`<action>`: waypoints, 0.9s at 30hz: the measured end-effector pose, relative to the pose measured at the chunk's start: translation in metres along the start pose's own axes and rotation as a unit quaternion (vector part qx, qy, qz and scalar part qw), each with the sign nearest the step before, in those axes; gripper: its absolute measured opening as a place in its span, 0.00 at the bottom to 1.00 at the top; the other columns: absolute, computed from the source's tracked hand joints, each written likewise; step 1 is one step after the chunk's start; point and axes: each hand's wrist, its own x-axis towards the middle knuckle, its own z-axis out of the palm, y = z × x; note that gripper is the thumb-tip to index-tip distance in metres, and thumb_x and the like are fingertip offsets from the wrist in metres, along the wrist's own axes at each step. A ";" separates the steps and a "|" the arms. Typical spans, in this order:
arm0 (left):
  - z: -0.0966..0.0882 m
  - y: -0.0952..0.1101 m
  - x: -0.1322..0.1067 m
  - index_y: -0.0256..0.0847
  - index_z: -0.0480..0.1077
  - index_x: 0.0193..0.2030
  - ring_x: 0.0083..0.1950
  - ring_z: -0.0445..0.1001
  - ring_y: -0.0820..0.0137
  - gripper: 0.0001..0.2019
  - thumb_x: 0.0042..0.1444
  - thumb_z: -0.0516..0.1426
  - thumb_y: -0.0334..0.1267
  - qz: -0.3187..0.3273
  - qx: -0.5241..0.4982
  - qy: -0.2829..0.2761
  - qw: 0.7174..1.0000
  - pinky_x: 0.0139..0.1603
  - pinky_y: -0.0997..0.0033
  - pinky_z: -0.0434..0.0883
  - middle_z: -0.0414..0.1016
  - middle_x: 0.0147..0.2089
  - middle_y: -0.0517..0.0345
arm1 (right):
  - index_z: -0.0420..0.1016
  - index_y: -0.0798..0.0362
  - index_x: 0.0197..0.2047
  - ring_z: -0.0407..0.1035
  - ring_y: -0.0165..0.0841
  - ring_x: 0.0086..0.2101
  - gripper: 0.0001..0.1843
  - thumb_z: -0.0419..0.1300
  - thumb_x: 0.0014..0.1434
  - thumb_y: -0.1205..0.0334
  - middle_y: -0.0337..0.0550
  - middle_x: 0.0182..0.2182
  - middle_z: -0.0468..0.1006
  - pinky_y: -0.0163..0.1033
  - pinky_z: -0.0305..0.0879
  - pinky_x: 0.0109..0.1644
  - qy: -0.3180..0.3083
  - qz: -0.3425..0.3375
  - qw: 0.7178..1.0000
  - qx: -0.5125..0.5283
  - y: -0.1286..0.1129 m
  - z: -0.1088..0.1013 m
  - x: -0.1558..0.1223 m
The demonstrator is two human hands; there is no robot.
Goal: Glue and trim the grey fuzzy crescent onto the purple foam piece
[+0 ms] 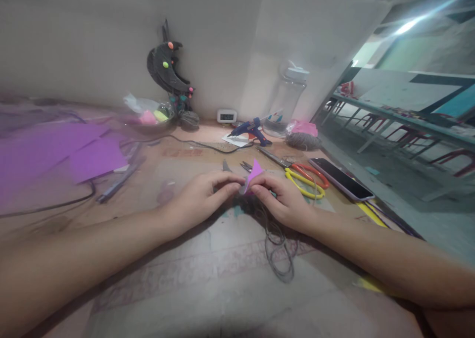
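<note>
A small piece of purple paper (pixel 254 171), pointed at its top, is pinched between my two hands over the middle of the table. My left hand (pixel 210 194) closes thumb and fingers at the paper's left side, where a pale bit shows. On the other side, my right hand (pixel 280 197) grips the paper between thumb and bent forefinger. Grey yarn (pixel 280 259) trails in loops on the table below my right hand. Just behind the paper lie the tips of small scissors (pixel 245 166), the rest hidden by my hands.
Large scissors with red and yellow handles (pixel 305 179) and a phone (pixel 341 178) lie to the right. Purple sheets (pixel 92 152) spread at left. Behind stand a blue glue gun (pixel 250 130), a small clock (pixel 226 116) and a clear bottle (pixel 285 98). A dark crescent ornament (pixel 163 71) hangs on the wall.
</note>
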 end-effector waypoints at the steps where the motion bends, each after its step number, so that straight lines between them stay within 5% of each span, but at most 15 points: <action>1: 0.001 0.000 0.000 0.44 0.72 0.50 0.48 0.75 0.65 0.12 0.61 0.57 0.42 -0.003 -0.004 -0.004 1.000 0.49 0.64 0.71 0.77 0.47 0.56 | 0.71 0.53 0.38 0.70 0.27 0.32 0.08 0.52 0.67 0.63 0.39 0.32 0.77 0.32 0.65 0.38 0.000 0.003 1.000 0.001 0.000 0.000 0.000; 5: 0.004 0.001 0.001 0.42 0.68 0.47 0.45 0.75 0.66 0.16 0.52 0.64 0.39 -0.003 -0.003 0.011 1.000 0.47 0.64 0.72 0.73 0.46 0.56 | 0.71 0.53 0.37 0.69 0.27 0.31 0.08 0.53 0.66 0.63 0.39 0.30 0.76 0.31 0.64 0.37 -0.002 -0.001 1.000 0.001 -0.002 -0.001 -0.001; 19: 0.002 0.005 -0.002 0.43 0.68 0.41 0.43 0.74 0.68 0.09 0.56 0.62 0.39 0.000 0.034 0.006 0.999 0.43 0.68 0.71 0.73 0.41 0.61 | 0.72 0.53 0.37 0.71 0.27 0.31 0.08 0.53 0.66 0.63 0.39 0.31 0.78 0.32 0.65 0.37 0.018 -0.013 1.000 0.003 -0.003 -0.003 -0.001; 27: 0.000 0.004 -0.003 0.43 0.69 0.41 0.42 0.74 0.67 0.09 0.57 0.61 0.41 0.025 0.025 0.024 0.999 0.44 0.66 0.71 0.74 0.40 0.60 | 0.75 0.53 0.39 0.68 0.28 0.28 0.06 0.60 0.60 0.60 0.40 0.31 0.77 0.33 0.62 0.31 -0.017 0.071 0.997 -0.003 0.002 -0.017 0.006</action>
